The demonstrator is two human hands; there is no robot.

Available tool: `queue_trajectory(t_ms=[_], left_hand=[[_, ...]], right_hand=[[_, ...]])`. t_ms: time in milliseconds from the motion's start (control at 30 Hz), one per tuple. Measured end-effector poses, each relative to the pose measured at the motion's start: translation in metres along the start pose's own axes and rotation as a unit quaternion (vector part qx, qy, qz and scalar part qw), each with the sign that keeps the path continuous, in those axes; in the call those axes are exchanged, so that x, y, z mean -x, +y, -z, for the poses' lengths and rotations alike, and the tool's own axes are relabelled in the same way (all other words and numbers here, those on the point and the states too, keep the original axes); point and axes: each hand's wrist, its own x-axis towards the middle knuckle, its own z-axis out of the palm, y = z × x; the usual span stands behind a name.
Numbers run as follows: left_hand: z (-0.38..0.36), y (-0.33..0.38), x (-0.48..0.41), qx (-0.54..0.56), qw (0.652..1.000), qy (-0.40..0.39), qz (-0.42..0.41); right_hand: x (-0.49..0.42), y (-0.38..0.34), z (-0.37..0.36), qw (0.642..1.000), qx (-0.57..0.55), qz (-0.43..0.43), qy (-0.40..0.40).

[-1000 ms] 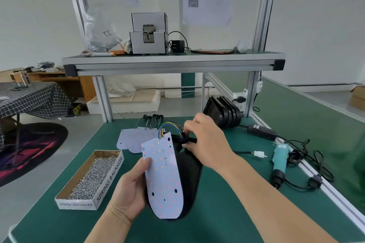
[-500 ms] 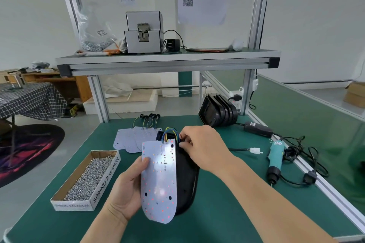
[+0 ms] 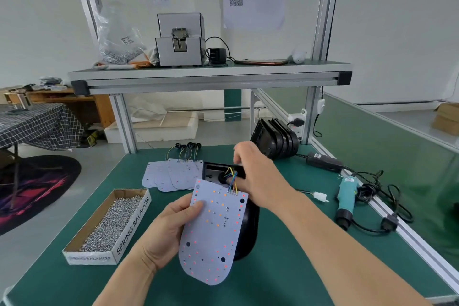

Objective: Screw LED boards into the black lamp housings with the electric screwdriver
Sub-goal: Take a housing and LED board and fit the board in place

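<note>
Assembly at an early stage, with no screw seen driven. Nearest, above the green bench mat, a white round-ended LED board dotted with red and orange emitters is held tilted over a black plastic lamp housing, which lies on the mat beneath it and shows at its right edge and far end; the board is not yet seated. The board is gripped at its left edge by the left hand, the thumb laid on its face and the other fingers hidden behind it. At the near left a shallow cardboard box of loose silver screws is set. Just beyond the board, the right hand is bent down over the far end of the housing, its fingers curled toward the coloured wires that run from the board's far edge into the housing; whether the wires are pinched cannot be told. At the right, well apart from both hands, the teal electric screwdriver lies unheld on the mat. Farther off, a fan of spare white LED boards at the left and a row of black housings stood on edge at the right are judged to await assembly. Remaining, by this judgement: the wires to be routed, the board seated, screws fetched and driven, and the waiting stock worked through.
</note>
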Motion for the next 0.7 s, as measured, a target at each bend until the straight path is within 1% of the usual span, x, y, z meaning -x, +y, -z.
queue_trajectory(t_ms=[33,67,100,133,200,300,367,467,567,633,700], left_hand=[[0.000,0.003,0.000,-0.012,1.000,-0.005,-0.001],[0.000,0.005,0.000,-0.021,1.000,-0.011,-0.004],[0.000,0.006,0.001,-0.030,0.999,-0.017,-0.007],[0.000,0.007,0.001,-0.042,0.999,-0.024,-0.010],[-0.003,0.009,0.002,-0.073,0.996,-0.040,-0.020],[-0.009,0.010,0.002,-0.142,0.987,-0.062,-0.045],[-0.011,0.011,0.002,-0.192,0.977,-0.063,-0.066],[-0.012,0.015,0.002,-0.231,0.969,-0.054,-0.075],[-0.011,0.019,0.004,-0.253,0.963,-0.052,-0.074],[-0.010,0.020,0.004,-0.258,0.962,-0.055,-0.075],[-0.010,0.021,0.005,-0.271,0.958,-0.054,-0.077]], right_hand=[[-0.004,0.002,0.005,0.999,-0.006,-0.030,-0.036],[-0.007,0.004,0.010,0.996,0.001,-0.038,-0.080],[-0.010,0.005,0.014,0.993,0.017,-0.022,-0.116],[-0.012,0.005,0.014,0.991,0.041,0.004,-0.129],[-0.009,0.004,0.013,0.991,0.076,0.029,-0.108],[-0.002,0.006,0.009,0.993,0.102,0.034,-0.052],[0.004,0.007,0.005,0.994,0.100,0.036,-0.017],[0.010,0.009,0.000,0.996,0.077,0.032,0.018],[0.014,0.012,0.000,0.999,0.008,0.036,-0.001],[0.016,0.016,0.002,0.998,-0.053,0.029,-0.023],[0.018,0.017,0.004,0.995,-0.086,0.018,-0.050]])
